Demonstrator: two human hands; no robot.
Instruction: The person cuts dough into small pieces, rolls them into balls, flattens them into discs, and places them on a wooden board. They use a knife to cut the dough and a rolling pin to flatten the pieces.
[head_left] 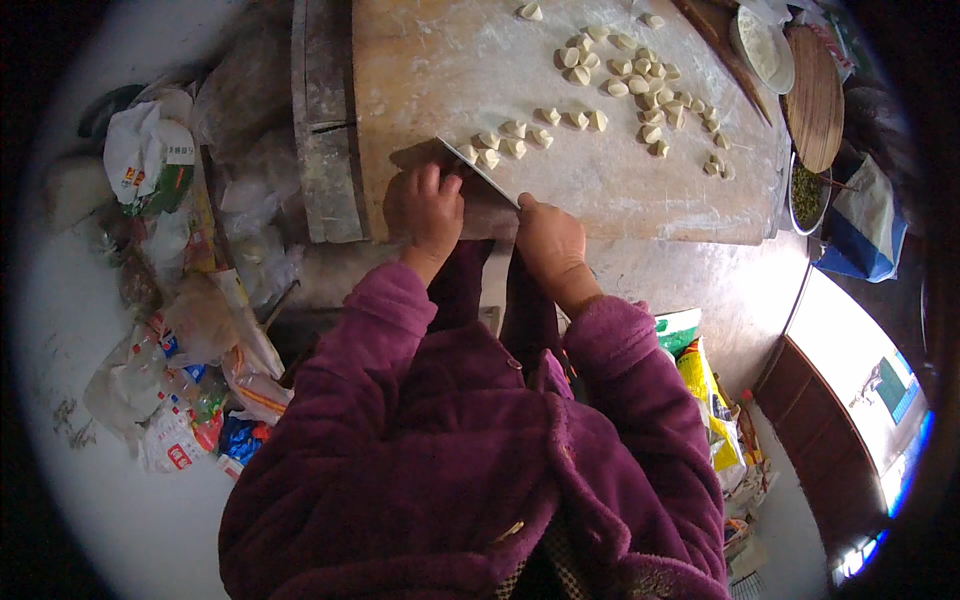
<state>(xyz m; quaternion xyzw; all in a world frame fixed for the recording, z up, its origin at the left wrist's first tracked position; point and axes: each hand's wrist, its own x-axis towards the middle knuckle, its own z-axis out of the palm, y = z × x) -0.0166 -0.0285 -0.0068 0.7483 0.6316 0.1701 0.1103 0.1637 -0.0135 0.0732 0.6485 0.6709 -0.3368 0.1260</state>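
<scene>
- A floured wooden board (600, 190) fills the view from 11 to 1 o'clock, its near edge running across the middle; pale floor lies at 8 and 4 o'clock.
- The right hand (548, 240) is closed around the handle end of a flat metal blade (478, 170), which slants up toward 11 o'clock.
- The left hand (428, 205) rests fingers-down on the board's near edge, curled narrow, touching the blade's underside.
- Small cut dough pieces (630, 85) lie scattered at 12 to 1 o'clock, the nearest row just beyond the blade tip.
- Bare board stays free at 1 o'clock, near the edge.
- Crumpled plastic bags and wrappers (175, 400) pile at 8 to 9 o'clock; a yellow and green bag (705, 390) sits at 4 o'clock; a round woven lid (815, 95) is at 2 o'clock.
</scene>
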